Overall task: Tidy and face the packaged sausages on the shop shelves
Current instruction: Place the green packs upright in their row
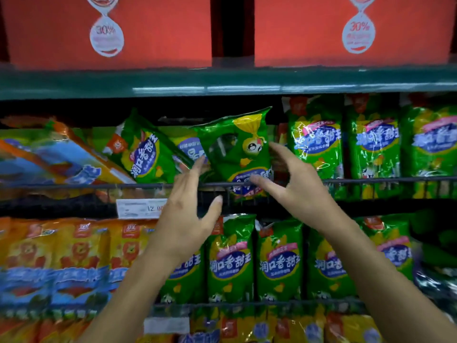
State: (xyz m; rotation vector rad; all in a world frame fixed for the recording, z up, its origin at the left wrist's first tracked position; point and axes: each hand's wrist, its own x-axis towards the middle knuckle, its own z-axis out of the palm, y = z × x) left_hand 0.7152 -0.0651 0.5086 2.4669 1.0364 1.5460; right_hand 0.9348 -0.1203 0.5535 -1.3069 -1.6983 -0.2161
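Both hands are raised to the middle shelf. The left hand (184, 214) has its fingers spread and nearly straight; its fingertips reach the lower left edge of an upside-down green sausage pack (236, 149), and whether they actually touch it is hard to tell. The right hand (294, 186) is also spread, fingers loosely extended beside the pack's right edge, thumb pointing left across its lower printed end. Neither hand wraps round the pack.

The pack stands roughly upright but inverted and tilted a little, behind the wire rail (99, 186) at the shelf front. Left of it a second green pack (146, 154) leans over diagonally, with another partly hidden between the two. Far left, orange and blue packs (57, 154) lie toppled flat. To the right, three green packs (373, 142) stand upright, faces forward, side by side.

A white price tag (142, 207) hangs on the shelf edge just left of the left hand; the print is mostly blurred.

Lower shelf: yellow and orange packs (74, 246) on the left, a row of upright green packs (279, 261) on the right, partly covered by the forearms.

Top shelf: two red cartons (160, 33) with a white "30%" mark, above a green shelf lip (222, 81).
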